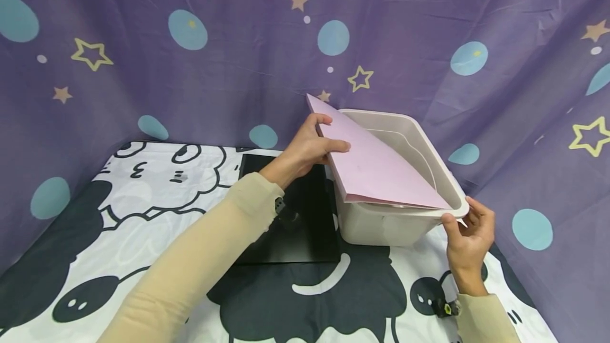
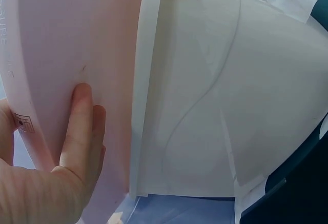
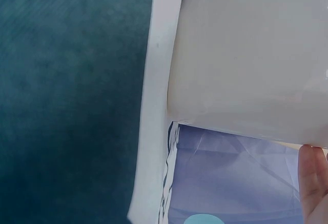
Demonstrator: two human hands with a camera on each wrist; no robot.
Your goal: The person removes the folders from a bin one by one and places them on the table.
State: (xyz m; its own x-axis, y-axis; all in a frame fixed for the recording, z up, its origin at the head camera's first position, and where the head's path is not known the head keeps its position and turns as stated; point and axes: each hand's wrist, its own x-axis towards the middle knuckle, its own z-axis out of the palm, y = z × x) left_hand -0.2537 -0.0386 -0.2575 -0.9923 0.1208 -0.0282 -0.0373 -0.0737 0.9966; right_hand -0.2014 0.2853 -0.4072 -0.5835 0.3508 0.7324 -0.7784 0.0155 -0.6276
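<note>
My left hand (image 1: 310,147) grips a pink file folder (image 1: 376,163) by its upper left side, thumb on the broad face. The folder slants across the mouth of an off-white plastic bin (image 1: 381,226), its lower edge along the front rim. In the left wrist view, printing and a small square mark show on the folder's spine (image 2: 23,124), near the thumb. My right hand (image 1: 469,242) pinches the bin's front right corner at the rim, with the thumb on the near side. Part of the bin's inside is hidden behind the folder.
A flat black rectangular item (image 1: 300,237) lies left of the bin, partly under my left forearm. The tabletop cloth (image 1: 157,189) has a black-and-white cartoon print. Behind and at both sides hangs a purple curtain (image 1: 267,68) with stars and blue spots, close to the bin.
</note>
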